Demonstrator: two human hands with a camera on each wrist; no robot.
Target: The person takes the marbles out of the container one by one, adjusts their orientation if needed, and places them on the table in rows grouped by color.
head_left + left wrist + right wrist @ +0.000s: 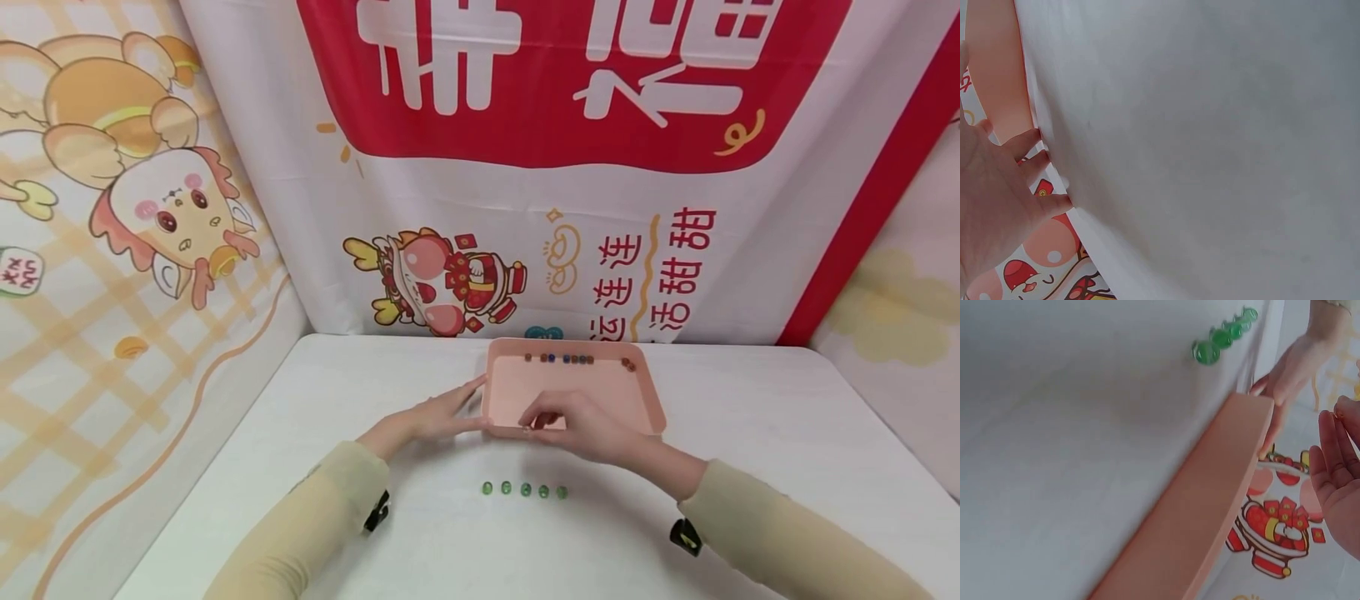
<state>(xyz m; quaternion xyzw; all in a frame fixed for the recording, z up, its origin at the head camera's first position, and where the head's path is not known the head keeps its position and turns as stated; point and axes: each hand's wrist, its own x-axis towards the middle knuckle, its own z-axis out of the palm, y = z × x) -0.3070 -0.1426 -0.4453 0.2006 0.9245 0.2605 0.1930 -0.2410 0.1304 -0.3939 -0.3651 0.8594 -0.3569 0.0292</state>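
A pink tray (651, 400) stands on the white table near the back. My left hand (438, 415) rests against its left side, fingers spread and fairly straight. Over the tray's front edge, my right hand (581, 423) pinches a tiny bead (1337, 415) between thumb and fingertip; the fingers mostly hide it. Inside the tray, several small brown and blue beads (575, 359) lie along the far wall, with a brown pair (628, 365) toward the far right corner. In front of the tray, several green glass beads (526, 489) form a spaced row.
The white table (420, 542) reaches a hanging cloth (570, 192) with red and white print just behind the tray. A patterned wall covering (112, 375) borders the left side. Dark devices (686, 537) sit at both sleeve cuffs.
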